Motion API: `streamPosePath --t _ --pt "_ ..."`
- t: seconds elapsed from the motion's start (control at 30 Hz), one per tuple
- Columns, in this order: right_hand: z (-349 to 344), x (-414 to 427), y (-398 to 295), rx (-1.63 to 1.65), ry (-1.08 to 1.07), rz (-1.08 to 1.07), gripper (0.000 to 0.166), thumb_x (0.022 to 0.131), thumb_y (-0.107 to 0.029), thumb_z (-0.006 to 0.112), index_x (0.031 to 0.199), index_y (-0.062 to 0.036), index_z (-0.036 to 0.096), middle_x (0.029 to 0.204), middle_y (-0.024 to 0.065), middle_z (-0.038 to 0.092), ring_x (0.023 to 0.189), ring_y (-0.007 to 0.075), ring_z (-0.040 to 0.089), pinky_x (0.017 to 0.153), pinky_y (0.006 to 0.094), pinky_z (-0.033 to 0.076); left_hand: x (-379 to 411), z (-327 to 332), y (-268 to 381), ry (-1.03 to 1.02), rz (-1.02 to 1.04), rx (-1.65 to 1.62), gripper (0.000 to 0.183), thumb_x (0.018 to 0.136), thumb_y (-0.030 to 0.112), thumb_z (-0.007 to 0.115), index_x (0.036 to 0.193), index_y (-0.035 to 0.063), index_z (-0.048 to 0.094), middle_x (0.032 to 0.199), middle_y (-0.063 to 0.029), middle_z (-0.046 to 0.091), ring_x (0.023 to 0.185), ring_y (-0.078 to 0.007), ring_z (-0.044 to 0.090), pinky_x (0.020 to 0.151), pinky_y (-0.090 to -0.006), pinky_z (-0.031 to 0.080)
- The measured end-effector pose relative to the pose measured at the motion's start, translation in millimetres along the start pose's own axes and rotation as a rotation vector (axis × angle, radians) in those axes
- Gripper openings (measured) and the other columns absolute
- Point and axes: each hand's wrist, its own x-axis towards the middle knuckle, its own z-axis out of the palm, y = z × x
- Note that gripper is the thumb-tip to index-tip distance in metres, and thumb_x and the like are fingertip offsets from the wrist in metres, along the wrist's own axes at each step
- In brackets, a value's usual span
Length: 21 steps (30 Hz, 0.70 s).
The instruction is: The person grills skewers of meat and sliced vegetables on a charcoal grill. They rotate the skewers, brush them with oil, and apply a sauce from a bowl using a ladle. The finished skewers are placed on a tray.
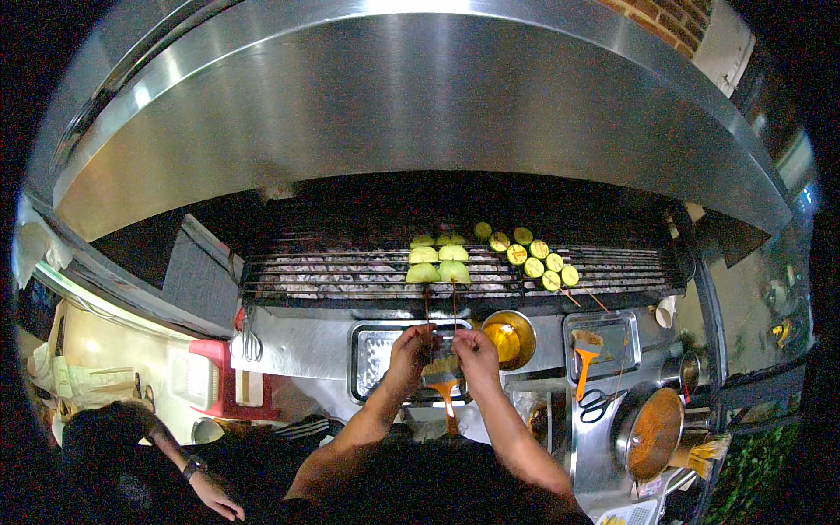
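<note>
My left hand (413, 344) pinches the near end of a thin skewer (427, 305). A second skewer (454, 303) is pinched by my right hand (477, 354), beside the first. Pale green vegetable pieces (422, 273) are threaded on the two skewers and lie over the charcoal grill grate (328, 281). Below my hands is a steel tray (355, 357) with an orange-handled brush (443, 394) across it, partly hidden by my forearms. Close to my right hand stands a metal bowl of yellow liquid (506, 338).
Two skewers of browned zucchini slices (534, 266) lie farther right on the grate. Rightward on the counter are a smaller tray (620, 367) with another orange brush (584, 367), black-handled scissors (596, 405) and a pan of orange-red seasoning (655, 436). Another person's hand (216, 495) is at lower left.
</note>
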Motion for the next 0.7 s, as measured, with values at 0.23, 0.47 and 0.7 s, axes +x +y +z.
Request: streamPosePath --t 0.23,0.47,0.7 --pt "-11.7 -7.0 -2.9 -0.134 0.024 -0.156 0.012 0.082 -0.005 0.057 0.092 -0.0003 0.058 0.08 0.0018 0.058 0.073 0.0087 0.052 0.068 0.0214 0.042 -1.6 11.4 -12.0 0.014 -0.125 0.129 0.027 0.087 0.025 0.049 0.099 0.0037 0.059 0.087 -0.0052 0.062 0.07 -0.0165 0.056 0.061 -0.0279 0.045" --pt "-17.9 -7.6 -9.4 0.103 0.055 -0.085 0.013 0.08 -0.008 0.058 0.089 0.0009 0.061 0.08 0.0027 0.06 0.074 0.0097 0.052 0.068 0.0234 0.043 8.5 2.0 -18.4 -0.056 -0.224 -0.003 0.03 0.086 0.022 0.047 0.109 0.0055 0.056 0.101 -0.0067 0.061 0.089 -0.0186 0.057 0.072 -0.0307 0.043" --pt "-32.0 -16.5 -29.8 -0.213 0.067 -0.211 0.016 0.08 -0.015 0.06 0.087 -0.001 0.063 0.077 0.0069 0.062 0.072 0.0116 0.057 0.066 0.0243 0.044 9.7 29.0 -24.1 -0.09 -0.242 -0.131 0.03 0.087 0.024 0.048 0.11 0.006 0.054 0.093 -0.0053 0.059 0.083 -0.017 0.054 0.069 -0.0299 0.041"
